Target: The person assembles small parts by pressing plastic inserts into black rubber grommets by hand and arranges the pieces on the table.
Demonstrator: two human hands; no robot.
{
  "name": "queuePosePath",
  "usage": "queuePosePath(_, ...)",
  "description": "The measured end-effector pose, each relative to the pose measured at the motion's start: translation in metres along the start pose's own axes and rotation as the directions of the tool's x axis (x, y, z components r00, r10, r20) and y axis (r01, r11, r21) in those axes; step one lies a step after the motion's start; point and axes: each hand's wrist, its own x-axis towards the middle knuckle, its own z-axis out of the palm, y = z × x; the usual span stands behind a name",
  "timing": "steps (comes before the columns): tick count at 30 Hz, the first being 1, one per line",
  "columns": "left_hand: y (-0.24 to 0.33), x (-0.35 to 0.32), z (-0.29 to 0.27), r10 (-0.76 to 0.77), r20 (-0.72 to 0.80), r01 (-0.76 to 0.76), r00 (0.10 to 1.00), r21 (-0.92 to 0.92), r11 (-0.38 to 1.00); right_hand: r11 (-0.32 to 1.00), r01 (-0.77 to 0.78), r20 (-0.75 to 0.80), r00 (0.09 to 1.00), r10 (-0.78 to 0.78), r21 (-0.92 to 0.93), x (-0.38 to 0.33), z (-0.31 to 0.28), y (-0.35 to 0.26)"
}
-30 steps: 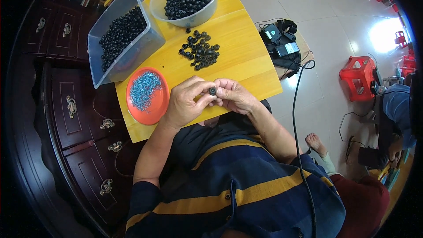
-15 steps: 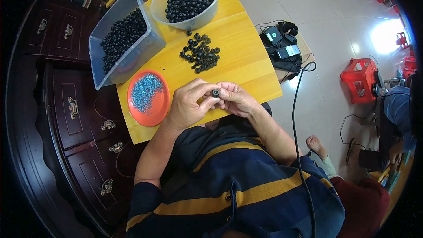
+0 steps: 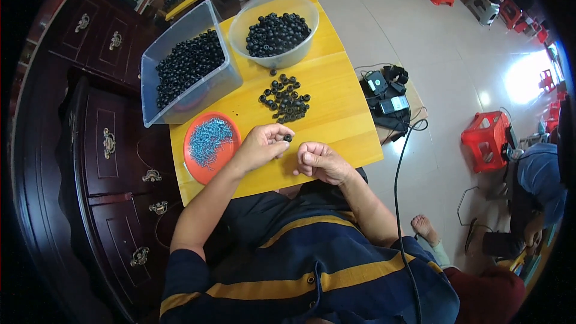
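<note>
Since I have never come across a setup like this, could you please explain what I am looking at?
There is no machine here: a person works bare-handed. The view looks down from a fisheye camera on that person's head, so straight edges bend near the rim. On the yellow table stand a rectangular plastic tub and a round plastic bowl, both holding small black round parts. Nearby lie a loose cluster of similar parts and an orange plate of tiny bluish metallic pieces. The left hand pinches one black part; the right hand is curled, contents unclear.

black round piece (image 3: 288, 138); blue bits (image 3: 209, 139); orange-red plate (image 3: 225, 159); yellow table (image 3: 342, 108); navy shirt (image 3: 264, 267), mustard-striped.
</note>
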Motion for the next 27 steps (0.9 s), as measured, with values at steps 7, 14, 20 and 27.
queuePosePath(7,0.073,0.058,-0.040,0.311,-0.303,-0.368,0.901,-0.153,0.917,1.000,0.001,-0.024,1.000,-0.001,0.005,0.001,-0.006,0.004)
queuePosePath(14,0.039,0.036,-0.051,0.354,-0.273,-0.347,0.894,0.076,0.935,0.999,0.034,-0.039,0.999,-0.034,-0.005,0.006,-0.005,0.005)
queuePosePath(20,0.005,0.020,-0.036,0.121,-0.257,-0.212,0.959,-0.365,0.907,0.999,0.053,-0.109,0.993,-0.053,0.000,0.007,-0.001,0.005)
queuePosePath(27,-0.026,0.015,-0.020,0.362,-0.383,-0.203,0.850,0.396,0.896,0.839,0.104,-0.488,0.772,-0.407,-0.534,0.014,-0.005,-0.016)
